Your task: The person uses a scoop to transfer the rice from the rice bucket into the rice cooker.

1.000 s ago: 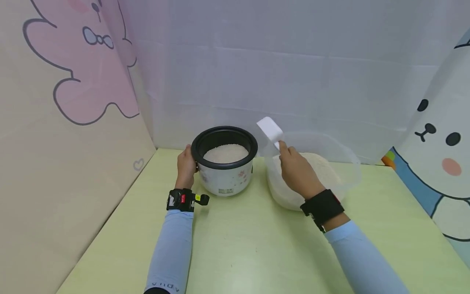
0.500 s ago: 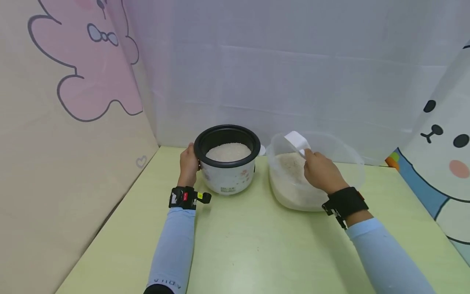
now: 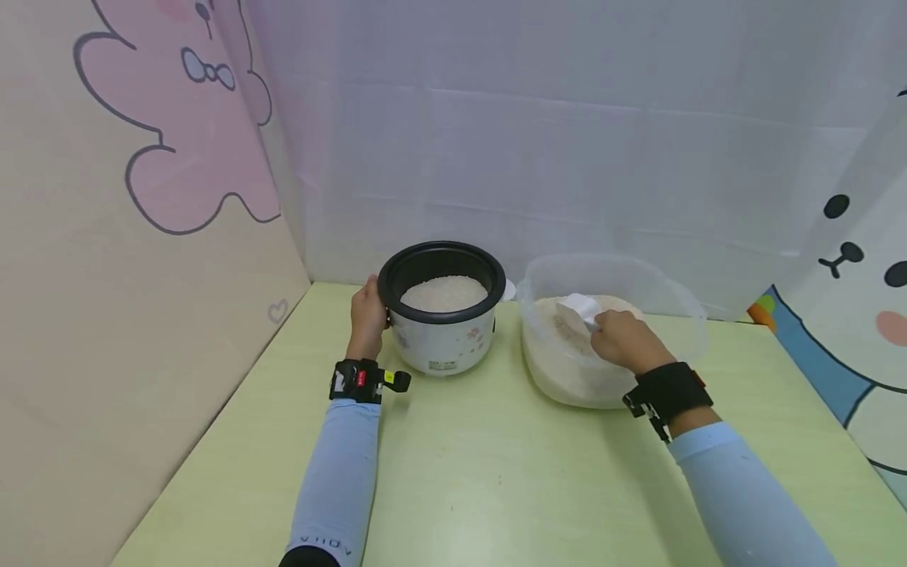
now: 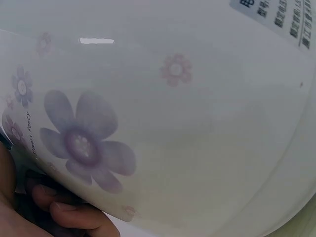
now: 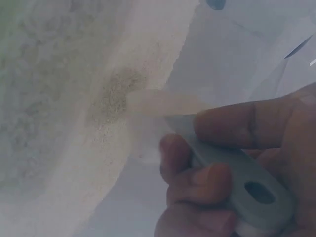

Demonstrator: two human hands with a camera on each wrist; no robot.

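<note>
My left hand [image 3: 368, 317] grips the side handle of a white rice cooker [image 3: 442, 346] with printed flowers. In the left wrist view its fingers [image 4: 74, 216] curl at a dark part beside the flowered wall. The lidless cooker's black inner pot holds white rice [image 3: 444, 294]. My right hand [image 3: 627, 340] grips a white scoop [image 3: 579, 307] by its handle. In the right wrist view the thumb and fingers wrap the handle [image 5: 237, 173], which has an oval hole. The scoop's head dips into the rice inside a clear plastic tub [image 3: 567, 386].
Both containers stand side by side on a pale green table [image 3: 453, 472], near the white curtain [image 3: 538, 173] at the back. A wall with a pink cartoon [image 3: 205, 157] borders the left side. A white cartoon panel [image 3: 871, 331] stands at the right.
The right hand has moved right with the scoop, from beside the cooker to over the tub, and the scoop has come down into the rice. The left hand keeps its hold on the cooker.
</note>
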